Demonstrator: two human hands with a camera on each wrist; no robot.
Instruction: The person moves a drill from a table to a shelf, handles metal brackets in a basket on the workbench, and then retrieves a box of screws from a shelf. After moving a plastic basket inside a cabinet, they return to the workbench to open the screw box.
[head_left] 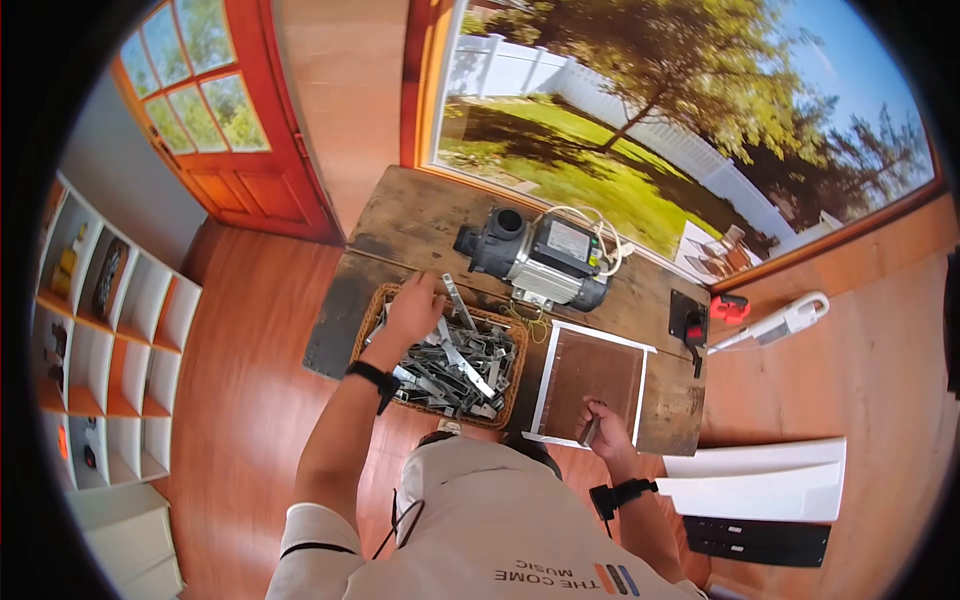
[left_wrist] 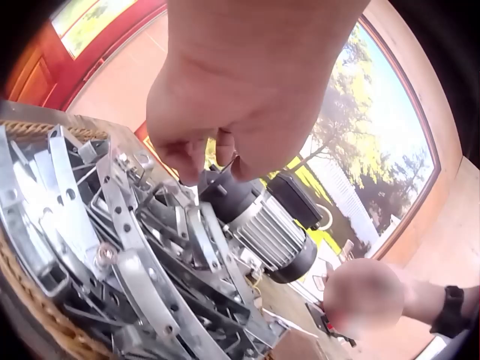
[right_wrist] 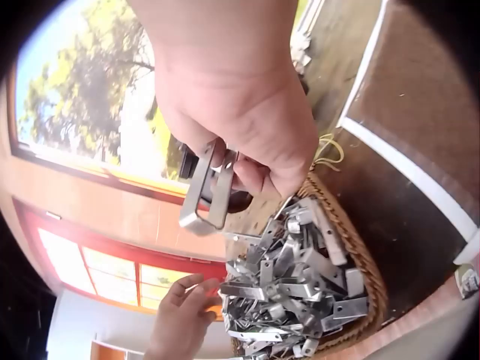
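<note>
From my end, on the right wrist view, the person's right hand [right_wrist: 232,112] grips a narrow, U-shaped silvery metal bracket [right_wrist: 201,223], its bend pointing away from the curled fingers. Beyond it I see a tan woven wicker basket [right_wrist: 366,274] heaped with silvery metal pieces [right_wrist: 289,289], some with holes. The left hand [right_wrist: 182,319] is beside the pile, fingers bent; I can't tell whether it touches anything. A thin yellow cord [right_wrist: 330,154] lies near the basket's rim on the dark wooden counter [right_wrist: 390,217], beside a brown sheet bordered in white [right_wrist: 442,97].
</note>
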